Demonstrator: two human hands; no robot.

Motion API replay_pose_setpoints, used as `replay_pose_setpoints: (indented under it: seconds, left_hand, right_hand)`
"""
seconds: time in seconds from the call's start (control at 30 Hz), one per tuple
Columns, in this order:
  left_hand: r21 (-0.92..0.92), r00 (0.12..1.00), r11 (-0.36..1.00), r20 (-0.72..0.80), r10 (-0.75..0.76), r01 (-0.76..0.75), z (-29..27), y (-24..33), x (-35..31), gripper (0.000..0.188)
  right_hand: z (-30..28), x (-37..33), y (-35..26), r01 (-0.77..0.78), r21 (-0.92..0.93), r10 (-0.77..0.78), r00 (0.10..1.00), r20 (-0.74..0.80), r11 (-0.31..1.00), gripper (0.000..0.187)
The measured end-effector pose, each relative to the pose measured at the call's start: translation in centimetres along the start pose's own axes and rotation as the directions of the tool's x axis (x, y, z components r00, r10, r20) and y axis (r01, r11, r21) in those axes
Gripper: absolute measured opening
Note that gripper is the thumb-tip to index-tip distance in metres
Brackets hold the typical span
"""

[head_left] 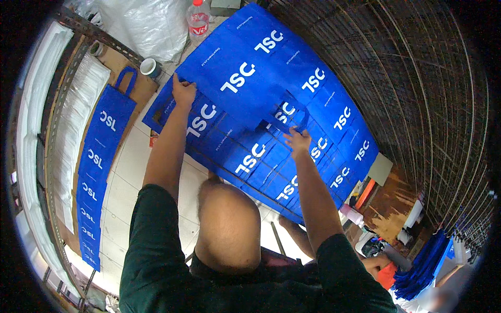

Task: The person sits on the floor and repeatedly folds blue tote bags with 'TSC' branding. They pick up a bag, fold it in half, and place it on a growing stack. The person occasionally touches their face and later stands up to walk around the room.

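Note:
Many flat blue fabric bags (237, 77) with white lettering lie in overlapping rows in front of me. My left hand (185, 92) pinches the edge of one blue bag at the left side of the layer. Over the middle of the rows, my right hand (298, 140) has its fingers closed at a blue strap (304, 116) that curves up from the bags. Dark folds or shadows show around that strap. Exactly how the right fingers grip it is hard to see.
A tall wire rack (396, 78) rises along the right. At the left, a strip of blue bags (94, 156) lies on a board beside a metal frame. A cup (150, 68) and a plastic bottle (198, 23) stand at the back. Another person's arm (377, 263) shows lower right.

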State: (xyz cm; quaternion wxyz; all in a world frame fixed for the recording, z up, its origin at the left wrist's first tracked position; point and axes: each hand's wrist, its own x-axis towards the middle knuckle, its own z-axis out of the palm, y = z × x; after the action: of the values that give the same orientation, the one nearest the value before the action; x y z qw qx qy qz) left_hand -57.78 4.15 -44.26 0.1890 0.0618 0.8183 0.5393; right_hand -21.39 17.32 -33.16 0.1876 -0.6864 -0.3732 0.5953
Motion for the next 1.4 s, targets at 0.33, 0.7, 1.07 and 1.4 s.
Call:
replay_pose_setpoints:
  seconds: [0.33,0.7,1.07,1.4]
  left_hand:
    - [0.081,0.999,0.997,-0.027,0.020,-0.018,-0.5,0.8,-0.8,0.084]
    - [0.069,0.999,0.998,-0.034,0.008,-0.006,-0.7,0.4,-0.3,0.083]
    - [-0.113,0.998,0.991,0.013,-0.064,0.065,-0.6,1.5,-0.8,0.081]
    - [-0.196,0.997,0.978,0.024,-0.072,0.075,-0.6,2.1,-1.1,0.082]
  right_hand:
    - [0.0,0.2,0.5,-0.004,0.065,0.006,1.000,-0.027,0.998,0.013]
    - [0.4,-0.3,0.0,-0.057,0.015,0.057,0.998,-0.022,0.998,0.011]
    - [0.3,0.7,0.9,-0.031,0.036,0.032,0.999,-0.031,0.999,0.016]
    - [0.2,1.0,1.2,-0.040,0.006,0.040,0.999,-0.016,0.999,0.016]
